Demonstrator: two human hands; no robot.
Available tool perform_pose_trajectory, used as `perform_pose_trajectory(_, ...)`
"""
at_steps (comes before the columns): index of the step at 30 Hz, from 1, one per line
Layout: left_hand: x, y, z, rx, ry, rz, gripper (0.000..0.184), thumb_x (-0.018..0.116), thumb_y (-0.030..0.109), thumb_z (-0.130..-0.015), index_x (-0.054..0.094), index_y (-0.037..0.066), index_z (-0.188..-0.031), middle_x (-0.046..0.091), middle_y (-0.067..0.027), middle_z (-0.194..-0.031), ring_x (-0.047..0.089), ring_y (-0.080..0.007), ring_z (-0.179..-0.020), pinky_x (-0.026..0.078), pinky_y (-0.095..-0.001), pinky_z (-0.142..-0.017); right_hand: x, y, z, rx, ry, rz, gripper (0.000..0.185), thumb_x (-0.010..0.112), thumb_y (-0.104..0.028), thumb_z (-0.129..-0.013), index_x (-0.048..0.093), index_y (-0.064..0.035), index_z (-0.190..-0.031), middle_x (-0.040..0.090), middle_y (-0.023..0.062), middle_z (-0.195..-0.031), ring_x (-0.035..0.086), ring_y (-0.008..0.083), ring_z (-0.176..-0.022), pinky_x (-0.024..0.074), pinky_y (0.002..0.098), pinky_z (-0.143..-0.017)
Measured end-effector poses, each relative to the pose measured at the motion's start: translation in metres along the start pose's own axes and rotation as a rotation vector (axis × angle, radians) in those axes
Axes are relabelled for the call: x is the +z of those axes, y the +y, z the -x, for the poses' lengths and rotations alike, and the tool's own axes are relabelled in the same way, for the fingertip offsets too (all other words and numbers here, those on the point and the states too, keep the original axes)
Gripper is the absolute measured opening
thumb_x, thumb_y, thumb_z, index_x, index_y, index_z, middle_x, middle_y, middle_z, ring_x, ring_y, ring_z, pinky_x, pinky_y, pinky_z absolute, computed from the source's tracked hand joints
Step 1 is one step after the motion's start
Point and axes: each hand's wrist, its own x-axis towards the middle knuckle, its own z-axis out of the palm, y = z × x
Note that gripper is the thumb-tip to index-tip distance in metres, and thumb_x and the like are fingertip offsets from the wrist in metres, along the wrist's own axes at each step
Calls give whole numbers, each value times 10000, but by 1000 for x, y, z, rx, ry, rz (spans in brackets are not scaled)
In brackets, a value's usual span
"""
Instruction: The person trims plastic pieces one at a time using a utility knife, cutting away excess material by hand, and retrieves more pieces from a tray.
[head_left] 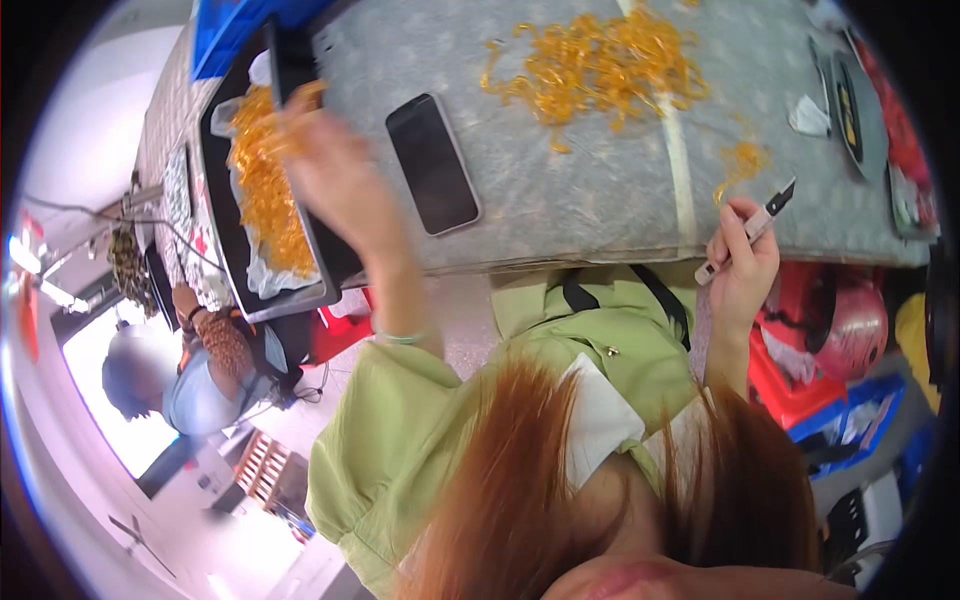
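Observation:
My right hand is closed around a pale-handled utility knife, its dark blade end pointing up and right, near the table's front edge. A small tangle of orange strips lies just beyond it. My left hand is smeared by motion over the right wall of a black tray. Orange colour shows at its fingertips, but I cannot make out the grip. Inside the tray, a heap of shiny orange pieces rests on clear plastic. A larger pile of curly orange strips lies at the back of the table.
A phone lies face up on the grey covered table, right of the tray. At the far right are a dark tray-like holder and crumpled white paper. A blue crate stands back left. Another person sits at the left.

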Motion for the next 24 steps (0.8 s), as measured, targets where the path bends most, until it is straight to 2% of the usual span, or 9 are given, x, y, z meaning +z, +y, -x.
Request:
perform_pose_trajectory(2, -53, -16, -55, 349, 252, -548, 396, 440, 314, -947, 507, -37, -1117, 549, -186, -959, 529, -258, -876, 426, -384, -776, -1, 0, -1, 7, -31, 26, 141, 597, -41, -832, 569, -5, -966, 451, -36, -584, 371, 22, -471, 263, 188, -423)
perform_pose_trajectory(4, -110, -50, -104, 188, 176, -881, 530, 452, 408, -917, 468, -44, -1195, 479, -308, -1128, 422, -386, -1112, 322, -479, -947, -1, 1, -1, 30, -63, 42, 136, 599, -50, -833, 571, -7, -960, 453, -34, -583, 372, 22, -471, 262, 184, -429)
perform_pose_trajectory(7, -130, -74, -109, 84, 201, -1359, 625, 446, 480, -895, 450, -39, -1242, 398, -361, -1218, 332, -419, -1207, 283, -465, -1005, 1, 1, 0, 83, -95, 137, 138, 609, -67, -832, 575, -20, -957, 452, -43, -582, 367, 18, -464, 254, 180, -424)
perform_pose_trajectory(8, -127, -71, -99, 258, 175, -1369, 561, 477, 402, -907, 447, -34, -1259, 351, -315, -1299, 397, -360, -1187, 354, -415, -978, 1, 2, 0, 112, -96, 147, 138, 617, -75, -828, 581, -28, -952, 452, -49, -582, 367, 16, -460, 250, 179, -418)
perform_pose_trajectory(10, -80, -39, -54, 205, -40, -521, 415, 520, 269, -913, 509, -31, -1200, 487, -223, -1217, 524, -251, -1057, 444, -331, -867, 5, 2, 0, 126, -96, 171, 133, 635, -88, -817, 596, -45, -936, 452, -64, -583, 371, 8, -456, 237, 176, -399)
perform_pose_trajectory(13, -6, 3, 39, -173, -695, -133, 217, 538, 106, -894, 619, -12, -1057, 637, -44, -866, 583, -114, -819, 455, -238, -777, 5, 3, 7, 142, -178, 131, 99, 634, -74, -814, 607, -38, -903, 459, -73, -602, 382, 0, -485, 268, 175, -427)
perform_pose_trajectory(15, 29, 7, 87, -415, -1068, 157, 293, 529, 131, -900, 563, -31, -1142, 628, -91, -970, 599, -145, -834, 468, -249, -736, 10, -1, 16, 116, -195, 207, 99, 636, -71, -810, 613, -33, -898, 487, -67, -633, 419, 6, -523, 304, 174, -460)
perform_pose_trajectory(18, 60, 11, 126, -781, -1257, 432, 248, 512, 107, -906, 547, -27, -1112, 616, -64, -925, 592, -118, -786, 473, -225, -671, 10, -5, 23, 121, -255, 281, 110, 633, -63, -808, 622, -4, -901, 575, -23, -721, 499, 41, -613, 394, 192, -559)
perform_pose_trajectory(24, 61, -3, 130, -1155, -1106, 515, 142, 538, 131, -904, 551, 16, -987, 599, -44, -890, 560, -99, -711, 463, -217, -622, 12, 15, 19, -195, -349, 432, 143, 631, -46, -793, 624, -1, -928, 609, 52, -775, 551, 102, -691, 430, 247, -620)
